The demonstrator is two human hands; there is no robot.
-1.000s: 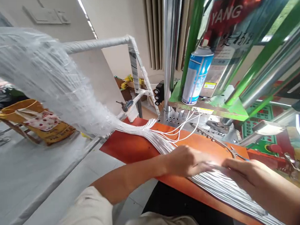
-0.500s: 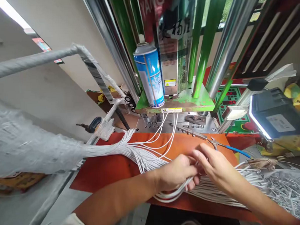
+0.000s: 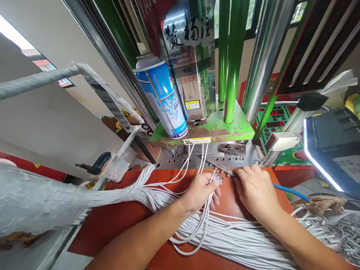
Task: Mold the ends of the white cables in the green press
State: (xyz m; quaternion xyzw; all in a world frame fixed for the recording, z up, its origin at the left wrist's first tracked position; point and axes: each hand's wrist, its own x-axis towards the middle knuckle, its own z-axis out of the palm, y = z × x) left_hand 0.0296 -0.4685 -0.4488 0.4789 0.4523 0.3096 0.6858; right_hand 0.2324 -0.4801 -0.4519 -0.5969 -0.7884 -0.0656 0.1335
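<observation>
My left hand is closed around several thin white cables, whose small metal-tipped ends stick up past the thumb. Loops of these cables hang below the wrist. Just to the right, my right hand pinches the near end of a narrow metal bar with small blocks along it; the fingertips are partly hidden. The bar reaches back to the steel press bed. Under both arms lies a thick bundle of white cables on the orange-red work surface. A blue tool handle shows beyond my right hand.
A blue and white spray can stands on the green press plate, with a few cables running beneath it. Steel columns rise on both sides. A control panel and lamp are right; a wrapped cable bundle is left.
My hands have separated. The left has moved up and left with the cables, and the right has gone to the metal bar. The view has shifted, and the panel's lower digits differ.
</observation>
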